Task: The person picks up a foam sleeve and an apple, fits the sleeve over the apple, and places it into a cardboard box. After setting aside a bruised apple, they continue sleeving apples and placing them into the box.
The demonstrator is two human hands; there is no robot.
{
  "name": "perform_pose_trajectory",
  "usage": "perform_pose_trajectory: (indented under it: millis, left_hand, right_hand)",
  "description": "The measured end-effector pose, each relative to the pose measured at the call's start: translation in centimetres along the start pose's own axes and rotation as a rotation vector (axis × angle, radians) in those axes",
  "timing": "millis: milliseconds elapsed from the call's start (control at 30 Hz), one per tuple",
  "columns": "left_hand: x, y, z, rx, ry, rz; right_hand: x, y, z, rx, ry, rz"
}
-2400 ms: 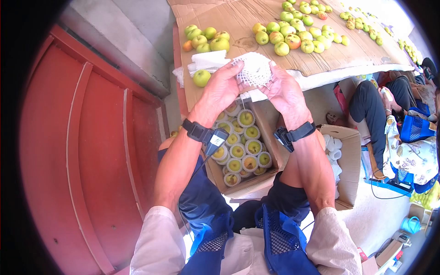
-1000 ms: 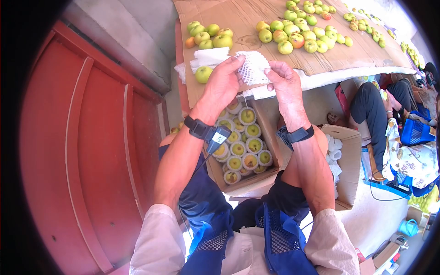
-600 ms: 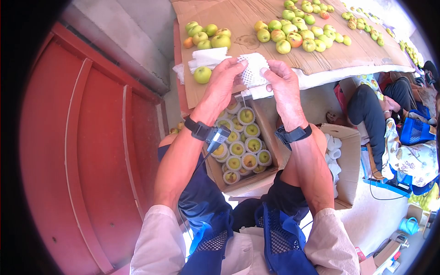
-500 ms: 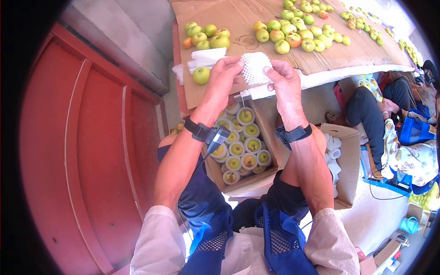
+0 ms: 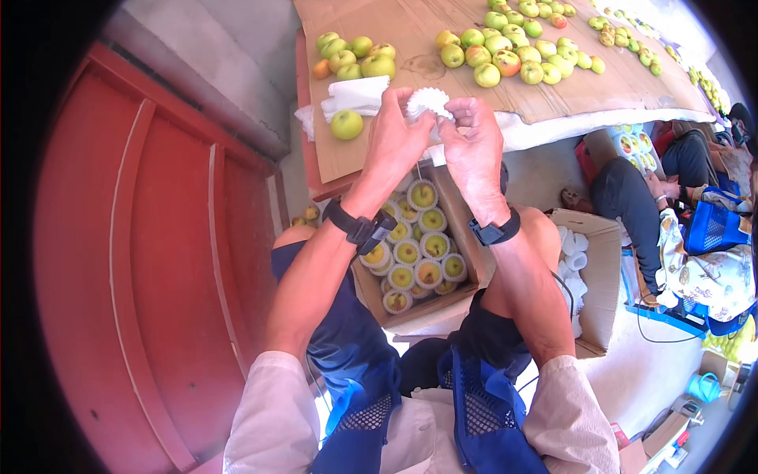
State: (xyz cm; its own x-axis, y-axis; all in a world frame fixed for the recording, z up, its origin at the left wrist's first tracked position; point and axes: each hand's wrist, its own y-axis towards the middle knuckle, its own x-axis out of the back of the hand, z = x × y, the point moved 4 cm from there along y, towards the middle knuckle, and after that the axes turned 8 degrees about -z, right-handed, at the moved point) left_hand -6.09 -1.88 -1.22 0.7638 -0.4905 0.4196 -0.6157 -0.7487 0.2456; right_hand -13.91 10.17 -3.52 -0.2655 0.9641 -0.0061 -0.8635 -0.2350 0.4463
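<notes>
Between my two hands is a white foam fruit net [image 5: 429, 103], its scalloped rim showing, held above the table's near edge. My left hand [image 5: 395, 126] pinches its left side, and my right hand [image 5: 471, 134] grips the right side with thumb and fingers. A single green apple [image 5: 346, 125] lies on the cardboard left of my left hand, in front of a stack of flat white foam nets [image 5: 355, 95]. Below my hands, a cardboard box [image 5: 466, 229] contains apples in foam nets [image 5: 434, 246].
Loose apples [image 5: 505, 55] lie in groups on the cardboard-covered table [image 5: 410, 39]. An open carton [image 5: 596, 276] with white foam nets stands by my right knee. Another person [image 5: 632, 205] sits at the right. A red door [image 5: 103, 261] stands on the left.
The foam net has gone from flat to spread open at its rim, turned toward me. Both hands have come closer together, the right one shifting left and slightly down.
</notes>
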Motion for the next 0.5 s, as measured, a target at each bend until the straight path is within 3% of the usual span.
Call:
perform_pose_trajectory:
  millis: [67,267,333,400,433,500]
  left_hand:
    - [0.0,0.0,0.3,0.063,0.011,0.025]
    - [-0.3,0.3,1.3,-0.098,0.072,-0.024]
    - [-0.9,0.7,1.8,0.033,-0.216,0.072]
    - [-0.7,0.3,1.3,0.122,-0.344,0.127]
    - [-0.6,0.1,1.0,0.218,-0.47,0.181]
    - [-0.5,0.4,1.0,0.244,-0.487,0.208]
  right_hand:
    - [0.0,-0.1,0.3,0.013,0.001,0.007]
    - [-0.1,-0.3,-0.1,-0.012,0.049,0.0]
    - [0.1,0.0,-0.5,-0.037,0.09,0.002]
    - [0.4,0.3,-1.8,-0.348,0.227,0.009]
    - [0.8,0.7,-1.9,-0.344,0.226,0.007]
    - [1.3,1.1,-2.6,-0.54,0.375,0.005]
